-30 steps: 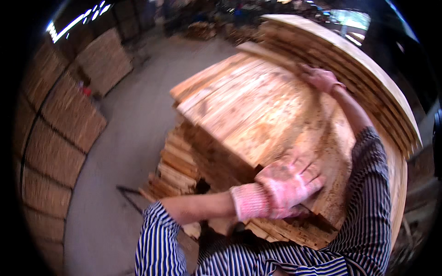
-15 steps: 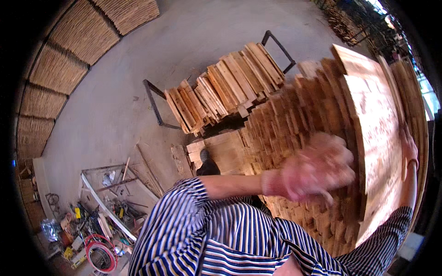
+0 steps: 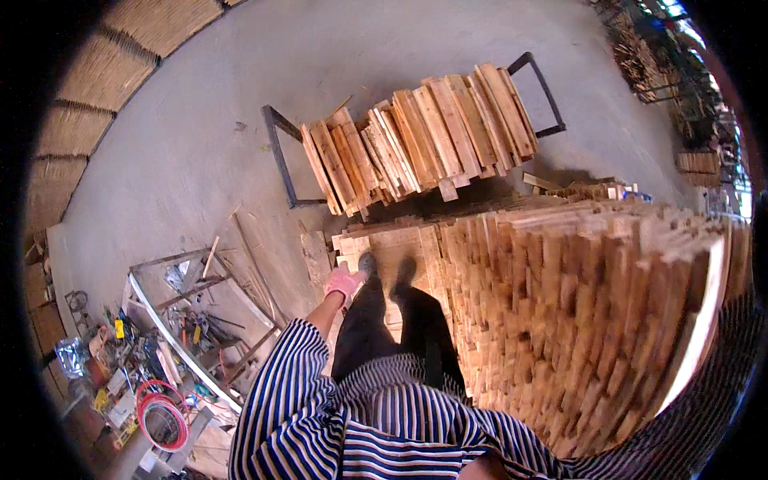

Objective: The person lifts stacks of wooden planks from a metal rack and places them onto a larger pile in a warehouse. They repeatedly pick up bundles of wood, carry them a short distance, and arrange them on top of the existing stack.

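My left hand [image 3: 346, 282], in a pink glove, hangs beside my left leg above the wooden boards underfoot [image 3: 396, 240]. It holds nothing, and its fingers look loosely spread. My right arm, in a dark striped sleeve [image 3: 704, 408], reaches along the right side of a tall stack of wooden boards [image 3: 552, 320]; the hand at its end is out of sight. Many uneven board ends face me on this stack, and a bright board surface [image 3: 700, 328] shows at its right edge.
Ahead, a black metal rack [image 3: 282, 160] holds a row of short planks [image 3: 432, 136]. Lower left lie a metal frame [image 3: 172, 340], a red coiled hose [image 3: 162, 416] and scattered tools. Bundled stacks [image 3: 104, 72] line the far left, with scrap wood [image 3: 640, 64] at the far right.
My left hand has swung from in front of the board stack down and left to beside my leg. My right hand has left view. The view has shifted, showing both feet.
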A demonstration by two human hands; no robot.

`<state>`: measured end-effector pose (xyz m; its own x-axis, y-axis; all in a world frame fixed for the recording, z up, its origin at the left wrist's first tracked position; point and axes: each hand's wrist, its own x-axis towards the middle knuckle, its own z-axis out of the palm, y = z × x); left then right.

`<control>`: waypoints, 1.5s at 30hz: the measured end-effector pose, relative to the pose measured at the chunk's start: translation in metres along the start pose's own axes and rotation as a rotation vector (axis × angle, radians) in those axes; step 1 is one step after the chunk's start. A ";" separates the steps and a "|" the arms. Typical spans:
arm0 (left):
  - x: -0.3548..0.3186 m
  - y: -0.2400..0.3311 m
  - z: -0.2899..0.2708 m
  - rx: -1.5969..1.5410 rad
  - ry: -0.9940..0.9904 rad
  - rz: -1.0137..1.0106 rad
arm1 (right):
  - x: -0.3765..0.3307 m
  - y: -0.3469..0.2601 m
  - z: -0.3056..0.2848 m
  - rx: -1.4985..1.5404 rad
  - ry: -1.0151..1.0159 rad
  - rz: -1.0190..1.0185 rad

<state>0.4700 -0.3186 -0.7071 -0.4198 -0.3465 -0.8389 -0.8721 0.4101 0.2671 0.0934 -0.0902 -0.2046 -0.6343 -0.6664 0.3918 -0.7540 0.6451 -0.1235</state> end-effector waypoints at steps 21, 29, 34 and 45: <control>0.578 -0.040 0.079 -0.518 0.704 -0.138 | -0.359 -0.016 0.806 0.716 -1.086 0.854; 0.681 -0.062 0.074 -0.404 0.548 -0.550 | -0.356 -0.022 0.911 0.727 -1.088 0.755; 0.647 -0.108 0.045 -0.168 0.771 -0.433 | -0.304 -0.067 0.970 0.995 -1.106 0.682; 0.438 0.049 0.029 -0.810 0.266 -0.075 | -0.271 -0.066 0.977 1.932 -1.168 1.113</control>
<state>0.2509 -0.4253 -1.0750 -0.3107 -0.5765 -0.7557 -0.7680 -0.3161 0.5569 0.1489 -0.3174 -1.1937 -0.0218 -0.7512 -0.6597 0.8779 0.3013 -0.3722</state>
